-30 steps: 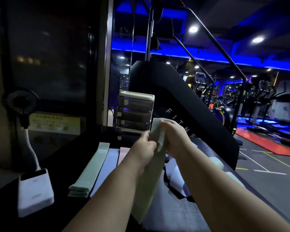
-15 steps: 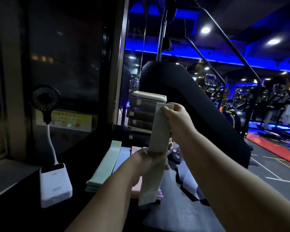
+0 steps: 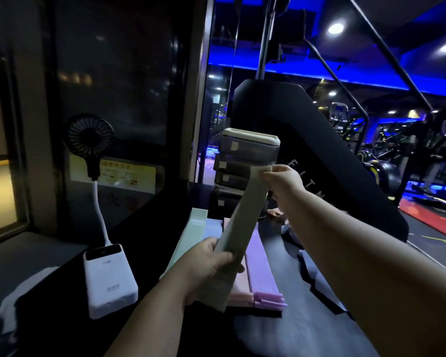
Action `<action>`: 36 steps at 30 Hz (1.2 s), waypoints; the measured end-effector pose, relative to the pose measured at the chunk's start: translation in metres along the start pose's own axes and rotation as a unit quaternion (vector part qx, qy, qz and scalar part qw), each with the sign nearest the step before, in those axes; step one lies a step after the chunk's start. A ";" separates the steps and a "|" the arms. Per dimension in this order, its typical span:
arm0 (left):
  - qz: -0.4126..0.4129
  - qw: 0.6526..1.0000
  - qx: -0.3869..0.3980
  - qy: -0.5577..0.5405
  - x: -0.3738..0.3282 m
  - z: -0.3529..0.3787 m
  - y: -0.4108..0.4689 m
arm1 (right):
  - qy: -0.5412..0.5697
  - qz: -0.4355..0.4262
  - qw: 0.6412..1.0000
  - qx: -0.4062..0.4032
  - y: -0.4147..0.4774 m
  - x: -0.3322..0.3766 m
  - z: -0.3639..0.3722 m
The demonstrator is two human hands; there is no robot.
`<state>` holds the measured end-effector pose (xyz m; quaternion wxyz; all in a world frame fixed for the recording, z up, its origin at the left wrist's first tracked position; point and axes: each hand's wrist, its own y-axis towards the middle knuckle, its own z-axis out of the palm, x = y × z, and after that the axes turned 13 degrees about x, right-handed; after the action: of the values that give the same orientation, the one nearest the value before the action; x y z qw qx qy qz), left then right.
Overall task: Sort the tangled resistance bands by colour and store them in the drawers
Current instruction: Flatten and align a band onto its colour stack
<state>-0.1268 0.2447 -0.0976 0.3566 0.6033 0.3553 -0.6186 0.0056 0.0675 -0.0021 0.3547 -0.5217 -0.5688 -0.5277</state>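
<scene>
Dim gym, blue strip lights glowing at the back, dark tabletop [image 3: 144,240] carrying the work. Person is holding one green band [image 3: 245,217] flat and taut in the air. It's slanting from lower left to upper right above the sorted rows.

Right hand [image 3: 285,182] is pinching the top end, thumb and fingers pressed together on the edge, right in front of the drawer unit [image 3: 245,161]. Left hand [image 3: 207,266] is gripping the lower part with fingers curled round it, and the tail is hanging out below the fist.

Rows lying on the table, touching side by side: green pile [image 3: 195,228] at left, bluish row [image 3: 211,229] in the middle, pink pile [image 3: 260,276] at right. Drawers are looking closed; can't tell what's inside.

My read: they're flattening the band before adding it to the green pile. To do it well:
- hold even tension
- align both layers, no twist
- lower it lengthwise onto the green pile, ends flush
- avoid straddling the bluish row

Power bank [image 3: 108,276] with small fan [image 3: 90,136] is sitting far left, out of the path.
</scene>
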 end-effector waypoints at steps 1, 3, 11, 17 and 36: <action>-0.003 1.000 -0.009 -0.014 0.002 -0.006 0.000 | -0.027 0.003 1.000 -0.007 0.005 -0.005 0.005; -0.011 0.999 -0.024 -0.036 0.005 -0.017 -0.002 | -0.058 0.015 0.998 -0.019 0.013 -0.014 0.015; 0.001 0.997 -0.068 -0.036 0.003 -0.056 -0.011 | 0.067 0.075 0.994 0.035 0.049 -0.029 0.062; -0.004 0.995 -0.094 0.027 0.002 -0.063 -0.025 | 0.032 0.097 0.993 0.066 0.068 -0.032 0.087; -0.107 0.897 -0.210 0.373 0.009 -0.083 -0.037 | -0.218 0.065 0.967 0.117 0.084 -0.098 0.132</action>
<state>-0.1179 0.3351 -0.1076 0.2480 0.6588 0.6468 -0.2936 0.1264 0.1652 -0.1017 0.3141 -0.6148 -0.6551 -0.3068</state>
